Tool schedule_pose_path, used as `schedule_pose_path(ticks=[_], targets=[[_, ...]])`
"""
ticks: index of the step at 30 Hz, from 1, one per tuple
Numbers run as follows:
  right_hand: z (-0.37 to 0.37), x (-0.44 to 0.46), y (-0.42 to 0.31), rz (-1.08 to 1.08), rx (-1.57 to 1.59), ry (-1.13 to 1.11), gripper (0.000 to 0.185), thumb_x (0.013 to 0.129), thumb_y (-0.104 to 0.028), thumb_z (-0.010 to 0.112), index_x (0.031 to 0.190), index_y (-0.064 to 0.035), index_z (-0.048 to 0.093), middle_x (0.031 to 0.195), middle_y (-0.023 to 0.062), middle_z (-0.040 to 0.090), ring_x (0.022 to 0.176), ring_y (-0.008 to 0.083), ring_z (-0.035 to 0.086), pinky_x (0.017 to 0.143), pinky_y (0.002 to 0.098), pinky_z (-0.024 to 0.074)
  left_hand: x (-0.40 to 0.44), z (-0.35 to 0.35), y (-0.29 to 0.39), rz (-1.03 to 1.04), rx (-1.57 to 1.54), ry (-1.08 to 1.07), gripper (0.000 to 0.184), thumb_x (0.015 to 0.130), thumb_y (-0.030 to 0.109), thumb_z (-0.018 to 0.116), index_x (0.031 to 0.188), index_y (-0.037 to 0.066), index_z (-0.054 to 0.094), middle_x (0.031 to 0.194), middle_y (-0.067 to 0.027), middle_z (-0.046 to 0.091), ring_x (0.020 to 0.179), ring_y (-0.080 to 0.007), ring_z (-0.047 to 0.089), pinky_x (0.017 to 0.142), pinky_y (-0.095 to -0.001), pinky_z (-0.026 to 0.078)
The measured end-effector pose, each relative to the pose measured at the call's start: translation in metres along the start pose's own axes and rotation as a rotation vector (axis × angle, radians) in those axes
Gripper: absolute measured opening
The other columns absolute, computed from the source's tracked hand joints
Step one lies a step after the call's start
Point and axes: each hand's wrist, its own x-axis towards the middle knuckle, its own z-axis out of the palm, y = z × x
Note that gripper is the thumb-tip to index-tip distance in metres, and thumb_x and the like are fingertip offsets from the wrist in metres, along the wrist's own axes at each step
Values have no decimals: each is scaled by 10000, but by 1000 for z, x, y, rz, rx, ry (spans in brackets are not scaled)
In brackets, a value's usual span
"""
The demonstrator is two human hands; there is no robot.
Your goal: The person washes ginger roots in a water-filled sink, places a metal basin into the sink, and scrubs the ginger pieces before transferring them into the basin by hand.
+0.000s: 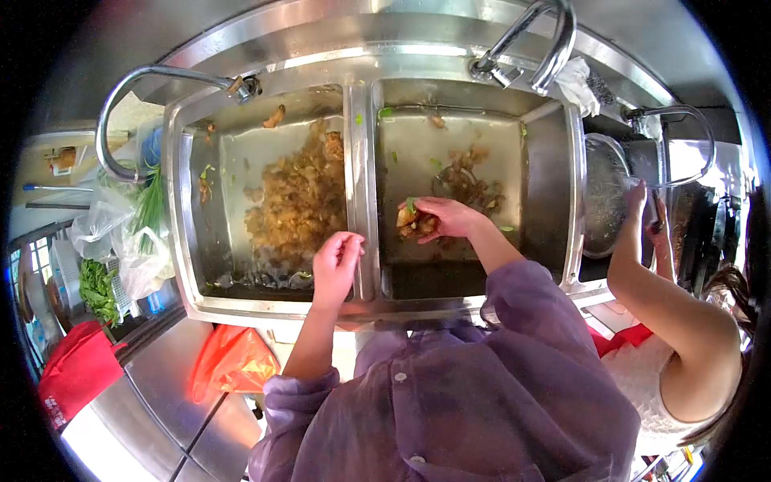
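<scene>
A clump of brown pieces [414,226] lies in the right hand [450,218], whose thumb and fingers are clamped around it, above the right basin [554,189] of a steel double sink; a green scrap [411,205] sits at the top of the clump, touching the fingers. Just beyond and to the right of these fingertips, more brown pieces [474,181] are scattered in the cloudy water, with small green bits near them. The left hand [336,259] is beside the steel divider [359,161], to the left of the right fingers and well apart from them; its fingers are curled together, and whether anything small is pinched among them cannot be told. Just beyond and to the left of the left fingers, a large heap of brown pieces [293,193] occupies the left basin [197,241]. Far beyond both sets of fingers, a curved left tap [173,74] and a middle tap [554,52] stand along the back rim. Well to the left of the left fingers are clear plastic bags [144,257], green stalks [149,210] and leafy greens [98,291]; nearer the body, at lower left, are an orange-red bag [234,360] and a red bag [80,371]. Well to the right of the right fingers, a co-worker's arm [671,293] extends toward a round metal vessel [604,193] near a right tap [700,140].
</scene>
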Motion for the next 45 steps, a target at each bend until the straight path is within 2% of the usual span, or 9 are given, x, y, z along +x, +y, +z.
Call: schedule_pose_path(ticks=[5, 9, 17, 21, 23, 27, 31, 37, 45], targets=[[53, -22, -26, -246, 66, 55, 355, 875, -294, 389, 1144, -67, 437, 1055, 85, 511, 979, 198, 506, 765, 379, 455, 15, 42, 22, 380, 303, 20, 530, 747, 172, 621, 1202, 110, 355, 1047, -64, 466, 738, -111, 513, 592, -220, 453], [85, -7, -12, -627, 109, 351, 313, 861, -219, 411, 1077, 0, 468, 989, 67, 546, 887, 140, 523, 775, 252, 414, 35, 56, 23, -212, -648, -180, 474, 841, 434, 410, 1210, 144, 341, 1096, -49, 458, 888, -170, 514, 674, -331, 481], [141, 4, -20, -809, 339, 164, 333, 856, -169, 395, 1102, 54, 401, 1162, 178, 440, 1108, 240, 406, 934, 327, 330, 40, 7, 11, -297, -1382, -371, 359, 862, 405, 317, 1015, 128, 485, 1039, -94, 520, 931, -260, 502, 839, -433, 409], [112, 5, -50, -909, 28, 524, 286, 866, -240, 407, 956, 3, 527, 935, 130, 579, 827, 217, 572, 786, 324, 440, 38, -17, -4, -307, -1464, -298, 406, 851, 430, 284, 980, 111, 499, 1066, -130, 522, 851, -305, 538, 763, -448, 455], [57, 31, -42, -618, -616, 900, 348, 853, -313, 418, 878, 1, 567, 899, 130, 593, 794, 229, 581, 717, 372, 454, 39, -31, -11, -335, -1403, -180, 437, 851, 438, 258, 976, 94, 497, 1076, -143, 513, 847, -314, 537, 741, -453, 458], [-38, 75, 30, 509, -1799, 370, 232, 804, -201, 446, 825, -22, 592, 909, 133, 589, 783, 286, 578, 673, 400, 455, 44, -65, -37, -390, -860, 198, 346, 865, 328, 334, 1098, 83, 409, 1118, -167, 439, 963, -285, 483, 856, -492, 382], [-76, 51, 29, 331, -1431, 1034, 370, 794, -319, 443, 981, -11, 526, 888, 181, 581, 888, 322, 549, 749, 409, 448, 34, -89, -45, -459, -438, 374, 514, 796, 373, 509, 1235, 160, 350, 1295, -21, 308, 1205, -219, 231, 948, -402, 231], [-147, 53, -15, -206, -1531, 1805, 330, 769, -257, 496, 1023, -49, 462, 1088, 175, 471, 1006, 349, 457, 722, 433, 453, 21, -98, -58, -329, -211, 461, 322, 820, 279, 503, 1110, 143, 470, 1187, 13, 425, 1064, -121, 382, 847, -341, 321], [-120, 81, 32, -151, -1534, 1277, 323, 744, -148, 555, 1034, -41, 461, 1105, 176, 455, 905, 334, 502, 681, 380, 453, 35, -64, -41, -172, -330, 411, 165, 826, 148, 506, 968, 75, 548, 1013, -15, 529, 897, -87, 478, 739, -230, 386]])
